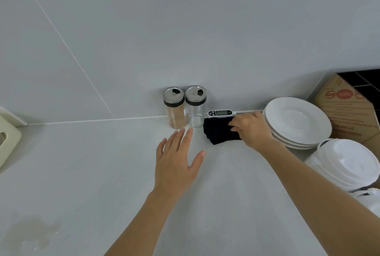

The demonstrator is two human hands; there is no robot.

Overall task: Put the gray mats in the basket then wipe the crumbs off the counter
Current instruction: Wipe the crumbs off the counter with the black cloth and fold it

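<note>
One black cloth (221, 131) lies folded on the counter (102, 173), at the back near the wall, just right of the jars and in front of a small digital thermometer (220, 113). The right hand (251, 129) rests on its right end, fingers bent down onto the fabric, so it seems to be taking hold of it, though I cannot tell if the grip is already closed. The left hand (177, 160) hovers flat and wide open over the bare counter, fingers spread, holding nothing.

The cloth looks soft and light, folded in several layers. I judge it will bend and may unfold if lifted by one corner, so it is better to pinch all layers together at the folded edge, or press flat on top to slide it. It is not fragile, but the things beside it are.

Two jars with metal shaker lids stand touching each other: one jar (174, 109) has tan powder, the other jar (195, 107) looks empty. At least three white plates (298, 124) sit stacked at the right, almost touching the right wrist. Nearer is a stack of white lids or bowls (347, 165); their number I cannot count. One cardboard box (347, 111) stands behind the plates.

No gray mats and no basket are in view, and crumbs are too small to see; only a faint wet stain (37, 233) shows at the lower left
</note>
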